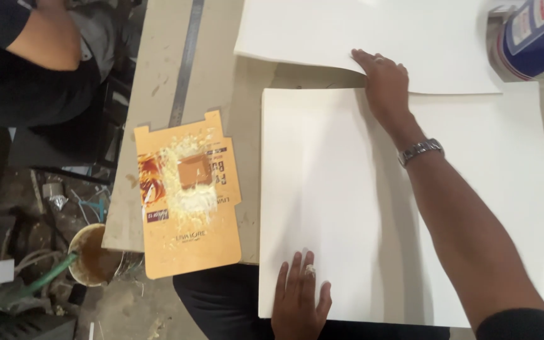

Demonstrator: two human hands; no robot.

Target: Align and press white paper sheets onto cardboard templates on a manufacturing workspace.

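A flattened orange carton, smeared with pale glue, is lying at the workbench's near left edge, overhanging it. Beside it, the left hand is pressing flat, fingers spread, on the near edge of a large white sheet. The right hand is reaching across, fingers pinching the edge of a second white sheet at the far side. A blue paint can is standing at the far right corner.

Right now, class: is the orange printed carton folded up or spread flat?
Spread flat: the orange printed carton lies unfolded on the table edge, flaps showing.
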